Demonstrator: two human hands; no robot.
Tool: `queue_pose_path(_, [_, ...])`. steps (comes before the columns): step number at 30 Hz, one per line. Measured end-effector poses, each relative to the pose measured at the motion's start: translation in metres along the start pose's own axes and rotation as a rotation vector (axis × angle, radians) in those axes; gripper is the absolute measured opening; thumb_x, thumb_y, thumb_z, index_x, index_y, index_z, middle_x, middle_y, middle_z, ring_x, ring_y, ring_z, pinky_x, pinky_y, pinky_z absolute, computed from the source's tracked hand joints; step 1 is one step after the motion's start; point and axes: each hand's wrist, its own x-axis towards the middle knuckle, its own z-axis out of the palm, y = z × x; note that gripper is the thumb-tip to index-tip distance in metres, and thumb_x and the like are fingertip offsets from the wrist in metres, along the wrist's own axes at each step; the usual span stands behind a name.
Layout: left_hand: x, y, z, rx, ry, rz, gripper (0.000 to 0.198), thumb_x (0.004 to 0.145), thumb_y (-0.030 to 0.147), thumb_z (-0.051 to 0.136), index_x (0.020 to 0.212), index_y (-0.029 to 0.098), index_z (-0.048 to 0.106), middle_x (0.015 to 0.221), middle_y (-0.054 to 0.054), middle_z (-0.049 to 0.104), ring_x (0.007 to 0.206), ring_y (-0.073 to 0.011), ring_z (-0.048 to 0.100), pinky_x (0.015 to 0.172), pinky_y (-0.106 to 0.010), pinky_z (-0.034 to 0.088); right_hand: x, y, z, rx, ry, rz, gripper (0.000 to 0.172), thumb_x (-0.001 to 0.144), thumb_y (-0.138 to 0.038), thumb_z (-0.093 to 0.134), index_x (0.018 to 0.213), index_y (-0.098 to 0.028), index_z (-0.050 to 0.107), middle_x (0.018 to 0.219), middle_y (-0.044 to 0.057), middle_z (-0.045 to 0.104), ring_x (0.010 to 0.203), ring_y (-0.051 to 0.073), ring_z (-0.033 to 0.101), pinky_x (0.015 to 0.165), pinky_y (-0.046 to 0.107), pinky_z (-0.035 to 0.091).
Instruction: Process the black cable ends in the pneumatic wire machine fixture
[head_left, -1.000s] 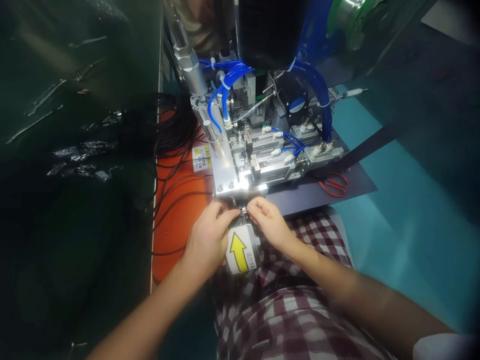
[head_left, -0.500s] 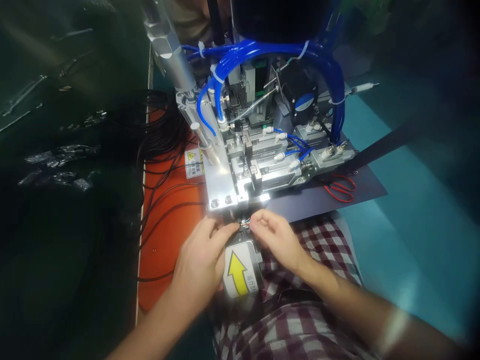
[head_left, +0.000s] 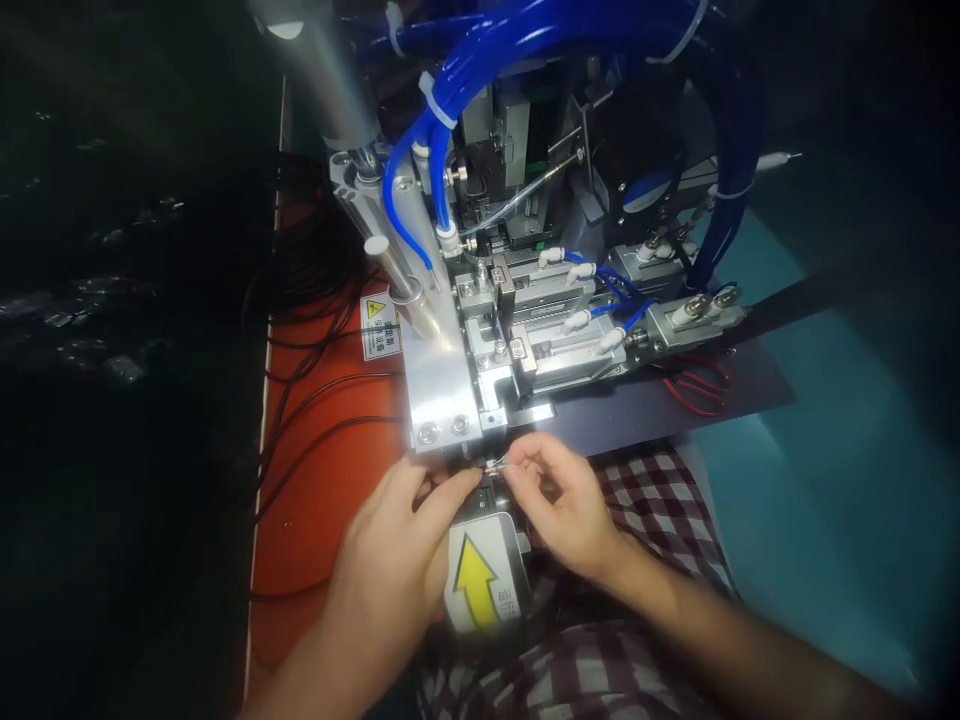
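Note:
My left hand (head_left: 409, 530) is closed, its thumb tip at a small metallic piece (head_left: 491, 467) just below the front of the machine (head_left: 442, 385). What its fingers grip is too small and partly hidden to name. From the other side my right hand (head_left: 559, 500) pinches thin wires (head_left: 504, 464), with its thumb and index finger together. The two hands' fingertips are a short gap apart. Below them sits a white label with a yellow arrow (head_left: 476, 580) on a rounded part of the machine.
Blue air tubes (head_left: 525, 35) arch over the machine. Black cables (head_left: 322, 400) lie across the orange board (head_left: 315, 500) at the left. Red-handled scissors or a red loop (head_left: 697, 385) rests on the dark sheet (head_left: 630, 415). Shiny clear packets (head_left: 75, 310) are at the far left.
The view has shifted closer, and the machine's upper parts look larger. Both hands appear slightly lower in the picture, still meeting at the same small spot.

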Motion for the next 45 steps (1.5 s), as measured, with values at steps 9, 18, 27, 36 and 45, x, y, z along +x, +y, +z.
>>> queue_pose_path(9, [0.0, 0.001, -0.001, 0.009, -0.012, -0.015, 0.029, 0.086, 0.005, 0.045, 0.101, 0.014, 0.068, 0.087, -0.008, 0.057, 0.075, -0.0168, 0.059, 0.059, -0.026, 0.053, 0.002, -0.011, -0.002, 0.24, -0.055, 0.317, 0.02, 0.092, -0.034, 0.051, 0.08, -0.018, 0.052, 0.06, -0.005, 0.044, 0.051, 0.009, 0.04, 0.047, 0.023, 0.031])
queue_pose_path(18, [-0.001, -0.001, 0.0, 0.042, -0.047, 0.006, 0.032, 0.085, 0.007, 0.044, 0.105, 0.014, 0.068, 0.084, -0.008, 0.057, 0.077, -0.0185, 0.059, 0.061, -0.027, 0.054, 0.007, -0.02, 0.014, 0.357, 0.034, 0.438, 0.03, 0.086, -0.042, 0.056, 0.069, -0.019, 0.045, 0.057, -0.007, 0.036, 0.05, 0.007, 0.031, 0.046, 0.023, 0.024])
queue_pose_path(27, [-0.024, -0.016, -0.019, -0.118, -0.1, -0.11, 0.027, 0.092, 0.015, 0.042, 0.111, 0.016, 0.061, 0.094, -0.007, 0.061, 0.087, -0.0163, 0.061, 0.076, -0.026, 0.052, 0.01, -0.021, 0.014, 0.415, 0.01, 0.424, 0.032, 0.078, -0.044, 0.06, 0.065, -0.019, 0.044, 0.052, -0.009, 0.039, 0.044, 0.005, 0.028, 0.044, 0.022, 0.019])
queue_pose_path(36, [-0.03, -0.04, -0.037, 0.439, -0.088, 0.124, 0.032, 0.089, 0.009, 0.038, 0.093, 0.016, 0.069, 0.09, -0.009, 0.068, 0.078, -0.0227, 0.058, 0.064, -0.034, 0.046, 0.008, -0.02, 0.011, 0.382, 0.015, 0.382, 0.027, 0.077, -0.038, 0.061, 0.065, -0.019, 0.046, 0.053, -0.008, 0.043, 0.046, 0.006, 0.031, 0.045, 0.021, 0.025])
queue_pose_path(45, [-0.06, -0.027, -0.006, 0.421, 0.065, -0.066, 0.05, 0.084, -0.001, 0.033, 0.125, 0.012, 0.057, 0.119, -0.014, 0.061, 0.103, -0.0265, 0.053, 0.087, -0.04, 0.05, 0.004, -0.012, 0.005, 0.348, 0.036, 0.351, 0.037, 0.077, -0.054, 0.061, 0.071, -0.019, 0.052, 0.06, -0.004, 0.053, 0.047, 0.007, 0.038, 0.048, 0.023, 0.031])
